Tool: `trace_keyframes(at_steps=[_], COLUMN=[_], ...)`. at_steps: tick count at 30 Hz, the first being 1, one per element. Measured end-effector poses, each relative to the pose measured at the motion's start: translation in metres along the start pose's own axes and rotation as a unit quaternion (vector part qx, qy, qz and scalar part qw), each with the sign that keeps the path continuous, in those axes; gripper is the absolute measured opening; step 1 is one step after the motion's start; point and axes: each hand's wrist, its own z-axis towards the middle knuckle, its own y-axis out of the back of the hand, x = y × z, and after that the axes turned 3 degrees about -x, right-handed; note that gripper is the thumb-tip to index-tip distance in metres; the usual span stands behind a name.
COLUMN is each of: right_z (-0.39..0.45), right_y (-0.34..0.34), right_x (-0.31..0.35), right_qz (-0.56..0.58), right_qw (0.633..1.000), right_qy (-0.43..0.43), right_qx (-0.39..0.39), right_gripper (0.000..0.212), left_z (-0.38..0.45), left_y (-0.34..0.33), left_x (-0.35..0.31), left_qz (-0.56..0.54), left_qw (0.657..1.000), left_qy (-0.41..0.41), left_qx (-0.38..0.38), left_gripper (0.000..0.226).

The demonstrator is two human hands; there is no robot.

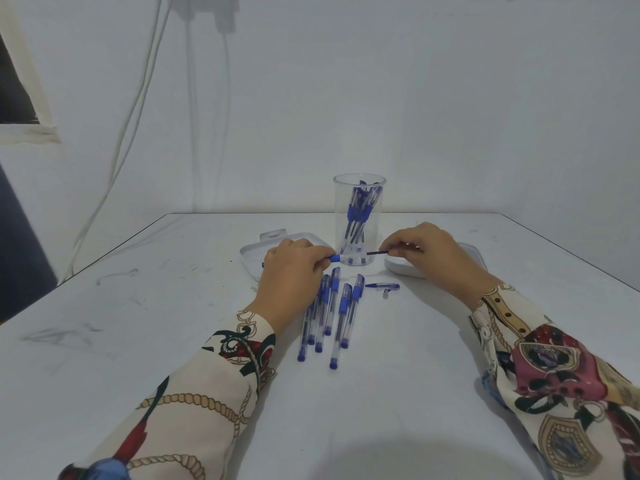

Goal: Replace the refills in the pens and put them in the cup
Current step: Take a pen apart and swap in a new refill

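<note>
My left hand [294, 268] grips a blue pen barrel [335, 258], held level in front of the clear cup [359, 188]. My right hand [426, 251] pinches a thin dark refill [377, 252] whose left end meets the barrel's open end. The cup stands upright at the table's middle back and holds several blue pens. Several more blue pens [332, 313] lie side by side on the table just below my hands. A blue pen cap [382, 286] and a small tip piece [385, 294] lie to their right.
A white tray [252, 252] lies behind my left hand. A second white tray [398, 265] lies under my right hand. The white table [173, 323] ends at a wall behind the cup. Cables hang down the wall at the left.
</note>
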Motion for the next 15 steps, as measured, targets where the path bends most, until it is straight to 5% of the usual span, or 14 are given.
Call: trace_keyframes(at_steps=[15], right_z=[-0.0042], right_y=[0.0033], right_x=[0.007], right_qz=[0.051], right_qw=[0.998], right_qy=[-0.023], right_qx=[0.006], right_gripper=[0.018], left_z=[0.0002], left_y=[0.0009], left_x=[-0.002], left_qz=[0.017], left_qw=[1.0], left_qy=[0.007], left_qx=[0.009], left_gripper=[0.029])
